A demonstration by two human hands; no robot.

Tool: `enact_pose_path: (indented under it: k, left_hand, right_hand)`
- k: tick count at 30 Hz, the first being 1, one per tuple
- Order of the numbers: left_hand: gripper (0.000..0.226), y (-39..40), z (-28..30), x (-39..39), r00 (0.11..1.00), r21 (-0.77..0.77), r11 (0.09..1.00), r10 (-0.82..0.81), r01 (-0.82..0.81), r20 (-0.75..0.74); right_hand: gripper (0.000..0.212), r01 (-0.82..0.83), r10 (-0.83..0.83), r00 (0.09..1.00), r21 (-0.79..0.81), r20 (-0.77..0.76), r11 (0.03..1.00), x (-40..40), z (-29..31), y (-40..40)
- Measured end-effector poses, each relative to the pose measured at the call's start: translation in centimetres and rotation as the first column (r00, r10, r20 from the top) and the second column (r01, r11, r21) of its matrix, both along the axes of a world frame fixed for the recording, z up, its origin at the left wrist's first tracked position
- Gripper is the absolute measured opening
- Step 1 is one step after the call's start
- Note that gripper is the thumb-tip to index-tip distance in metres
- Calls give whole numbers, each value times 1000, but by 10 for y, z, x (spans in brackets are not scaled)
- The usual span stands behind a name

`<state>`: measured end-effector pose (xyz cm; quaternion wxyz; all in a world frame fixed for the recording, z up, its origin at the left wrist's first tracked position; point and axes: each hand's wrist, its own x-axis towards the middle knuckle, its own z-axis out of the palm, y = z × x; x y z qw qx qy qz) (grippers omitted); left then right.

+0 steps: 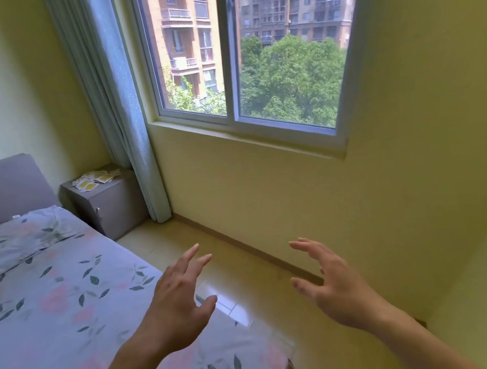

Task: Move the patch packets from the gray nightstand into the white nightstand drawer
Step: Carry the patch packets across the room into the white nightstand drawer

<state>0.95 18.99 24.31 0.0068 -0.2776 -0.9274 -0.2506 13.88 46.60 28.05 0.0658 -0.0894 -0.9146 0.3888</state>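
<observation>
Bedroom with pale yellow walls, glossy tiled floor (219, 294), daylight. Far left: bed (51, 300) with floral sheet, pink flowers and dark leaves, gray padded headboard (3, 186) against the back wall. Just right of the headboard, in the corner: gray nightstand (110, 206), touching or nearly touching the bed's side. Patch packets (94, 179) lie in a loose scattered pile on its top, white with yellow areas, some overlapping; exact count can't tell, too small. Light blue-gray curtain (122, 107) hangs bunched right beside the nightstand, down to the floor. Right of the curtain: sliding window (236, 62), white frame, brick apartment blocks and green trees outside. Wooden baseboard (243, 245) runs along the wall below the window.

Foreground, low: left hand (177, 303) raised over the bed's edge and floor, back of hand to camera, fingers spread and nearly straight, thumb out, holding nothing. Right hand (331, 284) at similar height over the floor by the wall, fingers spread and slightly bent, thumb out, holding nothing. Both hands well apart from the nightstand and the packets, and apart from each other. Bare forearms enter from the bottom edge.
</observation>
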Motion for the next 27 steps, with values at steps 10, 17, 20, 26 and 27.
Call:
enact_pose_path:
  k: [10,17,20,26,27]
  left_hand:
    - [73,145,6,-158,1000,62,998,-9,9,0]
    - [73,213,8,-238,999,60,998,30,-29,-11]
    - [73,235,3,-275,994,52,992,113,-113,-10]
    - [71,290,5,-353,960,50,959,281,-280,-11]
    - [71,297,8,-366,951,51,950,309,-308,-8]
  right_hand:
    - [65,8,-8,999,13,-39,1000,-151,5,140]
    - [73,-99,100,995,35,-11,994,-267,-2,204]
    - [74,-185,185,983,50,-3,982,-328,-3,233]
    - [74,-325,325,946,68,5,943,-448,-3,302]
    - [74,-341,341,940,72,16,937,-466,-2,312]
